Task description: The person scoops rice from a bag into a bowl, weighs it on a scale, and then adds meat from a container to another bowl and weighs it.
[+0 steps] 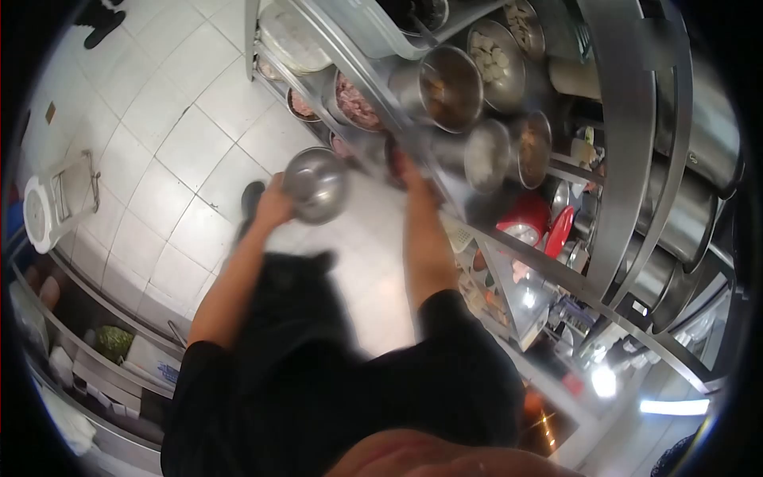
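My left hand [274,202] grips the rim of a shiny metal bowl [316,187] on its left side. The bowl is held out over the floor, tilted so that its inside faces me, and no food shows in it. My right hand [407,168] reaches in under the edge of the metal shelf [445,187], beside a container with reddish contents [394,159]. Motion blurs its fingers, and the shelf partly hides them, so I cannot make out whether they hold anything. A pan of raw meat [358,102] stands on the shelf to the upper left of that hand.
Several metal pots stand along the shelves, among them one with brown liquid [450,87] and one with pale pieces [491,60]. A red container [524,216] lies farther right. On the tiled floor stands a white stool-like object [49,213]. Drawers [103,306] run at lower left.
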Motion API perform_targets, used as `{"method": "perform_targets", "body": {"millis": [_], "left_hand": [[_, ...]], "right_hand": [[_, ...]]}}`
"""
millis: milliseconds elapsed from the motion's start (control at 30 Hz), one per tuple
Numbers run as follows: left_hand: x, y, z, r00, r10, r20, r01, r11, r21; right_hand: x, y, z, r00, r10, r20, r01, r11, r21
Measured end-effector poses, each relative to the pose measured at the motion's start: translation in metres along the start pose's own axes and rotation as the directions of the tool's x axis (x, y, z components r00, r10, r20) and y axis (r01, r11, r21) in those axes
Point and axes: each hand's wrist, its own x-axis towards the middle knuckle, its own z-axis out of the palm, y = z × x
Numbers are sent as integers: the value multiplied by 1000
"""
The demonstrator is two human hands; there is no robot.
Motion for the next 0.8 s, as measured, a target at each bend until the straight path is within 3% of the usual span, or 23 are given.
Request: {"method": "perform_targets", "body": {"millis": [33,67,100,167,200,267,300,333,367,400,433,500,567,600,633,700,733,800], "left_hand": [[3,14,14,994,-68,90,62,996,67],[16,8,28,980,79,182,-107,983,149],[35,-7,49,935,218,280,-282,936,211],[75,-43,96,936,274,221,-321,921,220],[84,-52,115,936,319,147,-346,909,231],[77,-34,112,962,249,109,-265,950,164],[65,-22,108,983,167,76,-174,981,91],[48,-11,97,986,155,66,-161,983,91],[28,5,79,984,76,161,-58,992,-111],[11,19,62,965,25,261,55,954,-295],[-7,32,49,971,26,237,45,956,-290],[-46,43,40,984,5,176,33,977,-213],[-64,36,44,979,76,187,-44,984,-170],[-77,35,54,977,103,184,-72,984,-166],[-89,37,65,975,137,173,-108,980,-168],[-113,37,88,977,151,149,-135,985,-110],[-126,36,102,981,164,108,-151,982,-117],[-150,33,136,976,178,125,-157,974,-163]], "right_hand": [[-29,-21,-6,998,7,-54,16,911,413],[-48,-33,-11,994,29,-108,63,658,750],[-43,-21,-20,992,29,-123,74,652,754],[-9,20,-33,981,192,-10,-139,745,652],[-37,10,-17,993,114,-8,-106,946,306],[-154,-44,30,974,-226,17,225,972,75],[-157,-23,39,929,-332,165,296,932,208],[-195,-42,55,968,-158,196,169,985,-42],[-195,-25,53,965,-149,214,161,986,-41],[-190,-2,49,894,-418,164,445,871,-208],[-187,10,47,731,-663,160,668,648,-367],[-211,7,35,739,-635,227,660,612,-435],[-231,8,29,543,-784,300,776,332,-536],[-257,-10,27,671,-693,262,684,444,-578],[-258,-9,17,656,-708,261,698,438,-567],[-257,-8,-3,721,-447,529,687,363,-629],[-260,-5,-21,640,-488,593,768,417,-486],[-289,-7,-83,606,-596,526,788,364,-496]]}}
